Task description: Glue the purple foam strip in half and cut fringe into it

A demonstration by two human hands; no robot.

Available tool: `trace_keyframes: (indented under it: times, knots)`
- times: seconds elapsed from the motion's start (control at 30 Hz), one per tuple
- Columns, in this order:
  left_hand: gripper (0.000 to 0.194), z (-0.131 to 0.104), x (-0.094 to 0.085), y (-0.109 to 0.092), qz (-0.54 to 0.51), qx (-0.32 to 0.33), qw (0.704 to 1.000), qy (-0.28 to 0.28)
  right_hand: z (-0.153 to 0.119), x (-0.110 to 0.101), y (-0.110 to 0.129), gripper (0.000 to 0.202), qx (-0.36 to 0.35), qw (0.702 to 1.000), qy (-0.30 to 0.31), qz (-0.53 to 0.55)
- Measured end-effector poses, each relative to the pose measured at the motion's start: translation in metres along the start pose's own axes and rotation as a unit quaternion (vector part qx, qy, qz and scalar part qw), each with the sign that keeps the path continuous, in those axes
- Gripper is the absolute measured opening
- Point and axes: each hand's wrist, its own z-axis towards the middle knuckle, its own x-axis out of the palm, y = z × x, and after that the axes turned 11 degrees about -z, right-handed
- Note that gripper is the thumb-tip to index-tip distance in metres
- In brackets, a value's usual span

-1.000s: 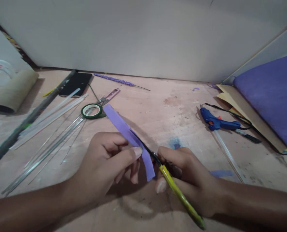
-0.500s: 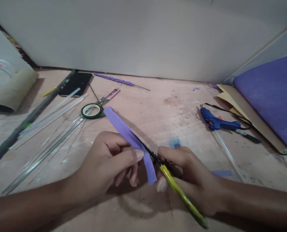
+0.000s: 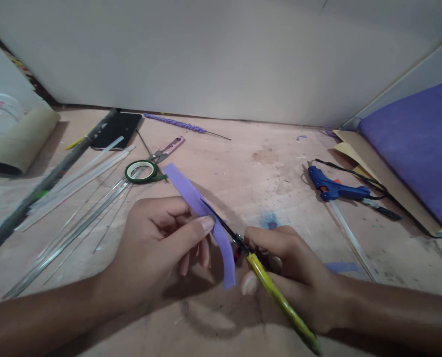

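The left hand (image 3: 161, 243) pinches a narrow, flat purple strip of thin, flexible material (image 3: 181, 186) between thumb and fingers. The strip runs above the table (image 3: 239, 163), its far end reaching past the left hand, its near end curving down between both hands. The right hand (image 3: 298, 267) grips slim black-bladed scissors with a glossy yellow handle (image 3: 275, 292), their tip overlapping the strip's right edge just beyond the left thumb.

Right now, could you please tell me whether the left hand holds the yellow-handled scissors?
No, the right hand holds the scissors, while the left hand pinches the purple strip.
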Motion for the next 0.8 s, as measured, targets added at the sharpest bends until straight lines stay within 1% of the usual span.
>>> trace_keyframes:
  times: [0.07,0.17,0.23,0.4,0.63,0.8]
  knots:
    - [0.028,0.0001,0.0004,-0.0006,0.007,-0.004,1.0,0.002,-0.0004,-0.0003,0.0014,0.046,0.004,1.0,-0.005,-0.015]
    - [0.033,0.001,-0.0009,-0.001,0.015,-0.007,1.0,0.004,0.0002,-0.0019,0.0033,0.053,0.03,0.998,-0.002,-0.048]
    - [0.034,0.0012,-0.0025,-0.0004,0.02,-0.008,1.0,0.016,0.0012,-0.0031,0.0036,0.053,0.038,0.998,0.005,-0.056]
    - [0.033,0.0009,-0.0047,0.0028,0.026,-0.011,0.999,0.039,0.0013,-0.0036,0.0012,0.045,0.025,0.998,0.01,-0.05]
    - [0.034,0.0041,-0.0044,0.0007,0.009,-0.02,0.999,0.047,0.0038,-0.0028,0.0034,0.053,0.017,0.999,-0.005,-0.046]
    - [0.031,0.002,-0.0051,0.0042,-0.01,-0.028,0.998,0.055,0.004,-0.005,0.0036,0.049,0.026,0.999,0.016,-0.026]
